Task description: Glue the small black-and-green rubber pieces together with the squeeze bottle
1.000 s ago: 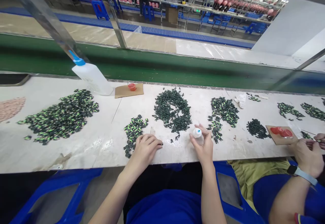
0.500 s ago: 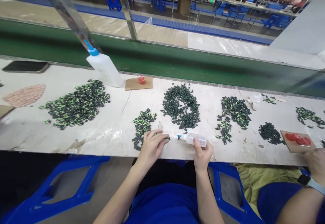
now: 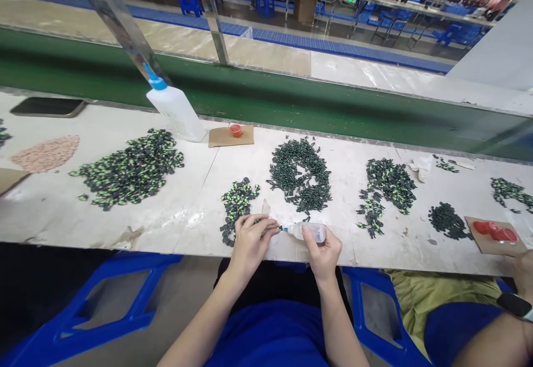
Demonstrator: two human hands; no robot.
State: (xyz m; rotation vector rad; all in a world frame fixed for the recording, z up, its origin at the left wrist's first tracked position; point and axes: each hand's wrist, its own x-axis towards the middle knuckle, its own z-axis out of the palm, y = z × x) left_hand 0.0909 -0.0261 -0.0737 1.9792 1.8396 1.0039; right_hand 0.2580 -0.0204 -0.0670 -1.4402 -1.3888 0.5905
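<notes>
Small bottle [image 3: 314, 232]: between the hands, near the front edge of the table [image 3: 195, 211].
Long axis: nearly level, roughly along that edge.
Blue tip [image 3: 285, 229]: points left, at the dark piece [image 3: 280, 227]; contact too small to tell.
Right hand [image 3: 325, 251]: clamped around the small bottle's body.
Left hand [image 3: 251, 238]: fingertips pinched on the dark piece.

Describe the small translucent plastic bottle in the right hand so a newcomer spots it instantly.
Along the near edge of the long white worktable, find the person's bare right hand. It grips a small translucent plastic bottle, its blue tip pointing towards the left hand. Unlike the larger white plastic bottle standing farther back, it is held nearly level.
</notes>
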